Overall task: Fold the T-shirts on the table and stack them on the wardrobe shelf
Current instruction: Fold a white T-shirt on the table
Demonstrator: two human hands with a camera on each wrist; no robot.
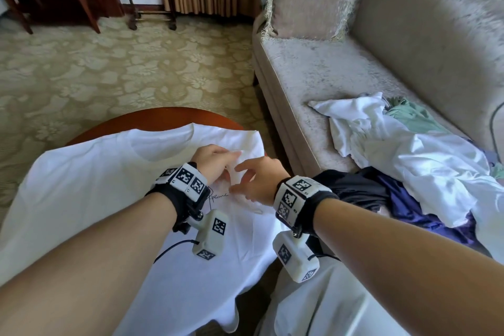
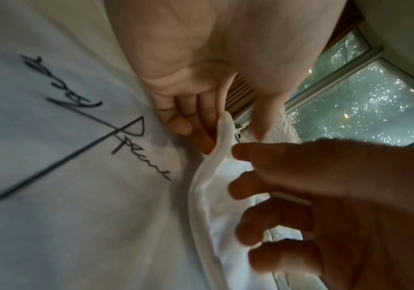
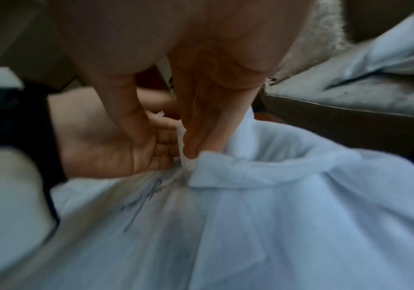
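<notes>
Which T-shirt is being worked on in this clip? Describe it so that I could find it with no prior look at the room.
Start at the beige sofa; a round wooden table stands beside it. The white T-shirt lies spread over that table, under both hands. Unlike the crumpled clothes heaped on the sofa, it lies flat and bears thin black handwritten lettering on its chest.

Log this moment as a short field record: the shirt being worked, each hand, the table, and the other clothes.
shirt in work: white T-shirt with black script print, spread on the table, collar away from the person
left hand: pinches a raised fold of the shirt's right side
right hand: fingers on the same fold; grip unclear
table: round, reddish wood, mostly covered
other clothes: unfolded pile on the sofa, white, green, dark
</notes>
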